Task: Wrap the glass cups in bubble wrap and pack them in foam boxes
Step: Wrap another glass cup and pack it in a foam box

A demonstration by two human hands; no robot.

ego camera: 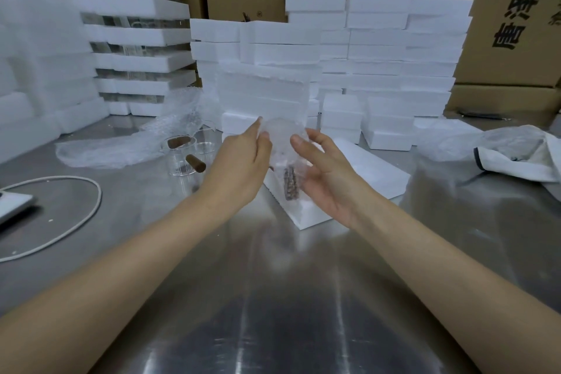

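Steel table (273, 297) before cardboard cartons (501, 48)
Its brushed top reflects streaks of light; the cartons carry black print.

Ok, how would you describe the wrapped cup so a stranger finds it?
Start at the steel table, before the foam box stacks. Over the flat foam box there, the left hand and right hand hold one cup. Unlike the bare glass cups to its left, it is covered in bubble wrap.

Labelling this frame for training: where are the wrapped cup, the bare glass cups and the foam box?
wrapped cup (280, 138): head view, bubble wrap over its top.
bare glass cups (176, 165): head view, front cup's clear wall.
foam box (373, 170): head view, bare top face near its right end.
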